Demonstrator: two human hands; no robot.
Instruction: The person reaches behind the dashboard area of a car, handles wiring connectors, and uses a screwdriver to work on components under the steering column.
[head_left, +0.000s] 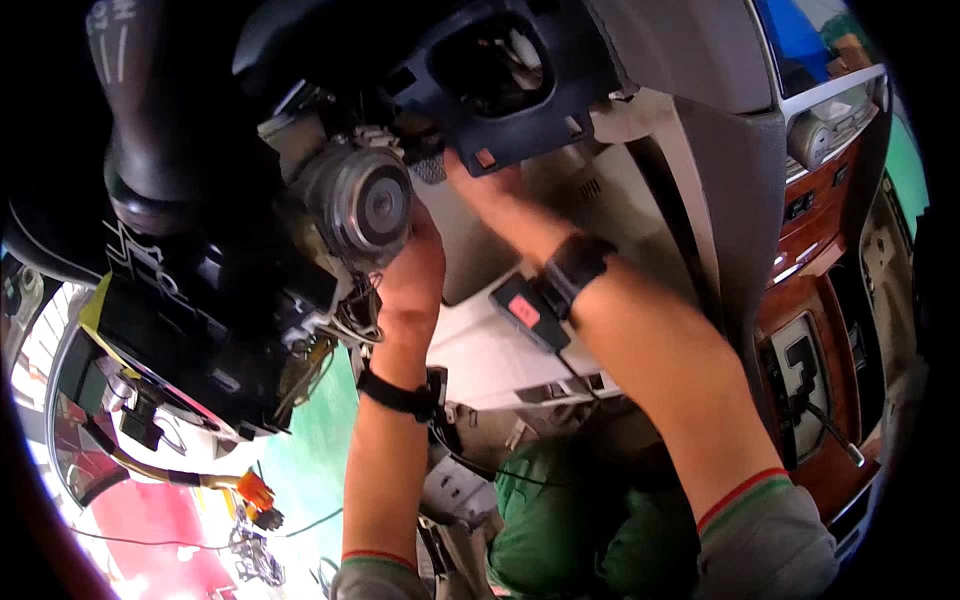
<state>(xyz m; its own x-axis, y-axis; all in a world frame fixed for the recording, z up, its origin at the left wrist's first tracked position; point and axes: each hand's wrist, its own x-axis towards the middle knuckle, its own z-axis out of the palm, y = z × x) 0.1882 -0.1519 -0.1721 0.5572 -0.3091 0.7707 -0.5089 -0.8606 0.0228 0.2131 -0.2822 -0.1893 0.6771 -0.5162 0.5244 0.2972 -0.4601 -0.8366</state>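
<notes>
We had both hands deep in a car's opened dashboard. Our left hand (415, 262) was just below the ringed cylindrical unit (375, 205), apparently part of the steering column, its fingers hidden behind it. Our right hand (485, 190) reached in under the lower edge of the dark trim panel (515, 145), which had a large opening above that edge. The hands were near each other but apart where they showed; with the fingertips out of sight, we could not tell whether either one gripped anything.

The loose wires (362, 315) hung close beside our left wrist, so a careless pull back could, we judged, snag one and strain a connector. The black box (530, 315) sat just beside our right wristband (578, 268), with a cable (578, 375) trailing below; that might catch on the lower trim if the arm turned. Prying the panel at one corner could crack a mounting tab, since force there would be uneven. Working blind behind hard edges also risked scraped knuckles or pressing on the wrong part.
</notes>
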